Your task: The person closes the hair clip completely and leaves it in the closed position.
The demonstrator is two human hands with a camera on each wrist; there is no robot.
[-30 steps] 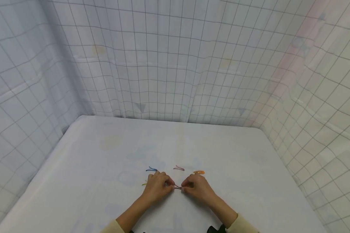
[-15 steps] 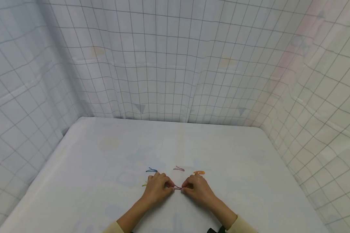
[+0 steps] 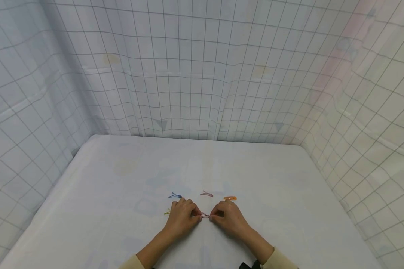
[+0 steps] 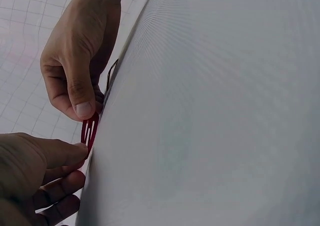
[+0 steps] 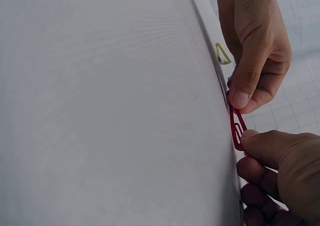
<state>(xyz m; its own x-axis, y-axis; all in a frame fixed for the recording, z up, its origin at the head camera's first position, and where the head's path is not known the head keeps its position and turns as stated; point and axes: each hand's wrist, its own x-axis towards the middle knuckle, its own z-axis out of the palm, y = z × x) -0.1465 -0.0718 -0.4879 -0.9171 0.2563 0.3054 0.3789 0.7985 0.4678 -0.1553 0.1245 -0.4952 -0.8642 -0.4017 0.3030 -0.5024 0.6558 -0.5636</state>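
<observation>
On the left of the white table (image 3: 104,209) we see a yellow-green clip (image 3: 167,213) peeking out beside our left hand (image 3: 183,216); in the right wrist view it shows as a small yellow triangle of wire (image 5: 222,54) lying flat on the cloth. Just beyond that hand lies a blue clip (image 3: 175,195).

Our left hand rests low on the table, fingers curled, thumb and forefinger pinching one end of a red clip (image 3: 205,215). In the left wrist view the same hand (image 4: 37,176) fills the lower corner with its thumb tip pressed to the clip (image 4: 90,130).

The red clip sits between the two hands at the near middle of the table, right at the cloth; from the wrist views (image 5: 237,131) it stands on edge against the surface, its slotted loop visible.

Beyond it, apart from the hands, lies a pink clip (image 3: 206,194).

Our right hand (image 3: 227,217) mirrors the left: fingers curled, thumb and forefinger pinching the clip's other end. An orange clip (image 3: 230,198) lies just behind its knuckles.

We see no box, tray or bowl here; the clips lie loose on the cloth. Grid-patterned sheets (image 3: 202,74) wall the table on three sides.
</observation>
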